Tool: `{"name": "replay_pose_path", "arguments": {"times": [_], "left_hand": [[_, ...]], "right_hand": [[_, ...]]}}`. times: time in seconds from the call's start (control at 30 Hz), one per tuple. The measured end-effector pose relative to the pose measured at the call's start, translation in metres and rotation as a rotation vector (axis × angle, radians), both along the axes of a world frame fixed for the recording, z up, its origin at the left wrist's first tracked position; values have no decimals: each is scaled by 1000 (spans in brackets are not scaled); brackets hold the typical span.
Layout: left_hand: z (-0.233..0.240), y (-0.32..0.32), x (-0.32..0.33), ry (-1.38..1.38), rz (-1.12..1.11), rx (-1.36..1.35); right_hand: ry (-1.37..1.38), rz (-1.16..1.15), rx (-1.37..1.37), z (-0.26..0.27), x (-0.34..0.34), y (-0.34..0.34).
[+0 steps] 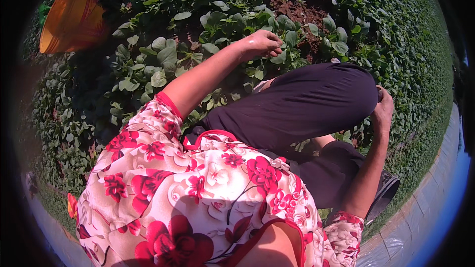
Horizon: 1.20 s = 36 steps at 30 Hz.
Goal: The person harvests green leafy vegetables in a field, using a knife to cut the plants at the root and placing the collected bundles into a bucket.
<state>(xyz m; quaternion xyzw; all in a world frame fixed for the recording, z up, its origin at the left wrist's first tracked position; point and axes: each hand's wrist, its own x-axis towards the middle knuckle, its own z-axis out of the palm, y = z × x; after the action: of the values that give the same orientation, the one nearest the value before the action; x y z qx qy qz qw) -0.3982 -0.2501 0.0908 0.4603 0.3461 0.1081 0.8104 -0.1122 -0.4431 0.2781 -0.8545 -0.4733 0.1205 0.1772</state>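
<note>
My left hand [264, 44] reaches over low leafy green plants [291, 39], its fingers curled at the leaves; whether anything is between the fingertips cannot be told. Beside my bent knee in dark trousers [297, 100] is my right hand [383, 105], closed around a small dark object [379, 94], mostly hidden by the hand and knee. Short-stemmed plants with rounded leaves stand thickly around both hands. Reddish-brown soil [302, 11] shows between the rows above my left hand.
An orange-yellow bucket [72, 22] lies tilted among plants at the upper left, with something green [43, 14] beside it. A dark shoe [386, 193] shows at the lower right. Pale sheeting [419, 211] borders the bed on the right. A small red and yellow thing [72, 205] is at the lower left.
</note>
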Motion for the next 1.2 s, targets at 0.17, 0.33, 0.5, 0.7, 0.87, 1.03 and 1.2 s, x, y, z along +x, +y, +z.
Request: {"name": "replay_pose_path", "arguments": {"times": [0.17,0.33,0.5,0.7,0.87,1.03,1.2], "left_hand": [[17,10,99,49,-277,135],[-68,49,170,116,-439,591],[-51,7,173,651,-853,909],[-72,2,151,592,-1114,1228],[-71,1,156,749,-827,1102],[-62,18,182,789,-748,922],[-61,32,195,803,-981,849]], "right_hand": [[27,104,-26,-40,-1,19],[52,-152,-226,-71,-12,40],[108,-213,-416,-98,4,23],[248,-206,-364,-133,8,20],[342,-199,-269,-173,0,14],[312,-193,-184,-198,6,17],[401,-343,-125,-192,14,19]]}}
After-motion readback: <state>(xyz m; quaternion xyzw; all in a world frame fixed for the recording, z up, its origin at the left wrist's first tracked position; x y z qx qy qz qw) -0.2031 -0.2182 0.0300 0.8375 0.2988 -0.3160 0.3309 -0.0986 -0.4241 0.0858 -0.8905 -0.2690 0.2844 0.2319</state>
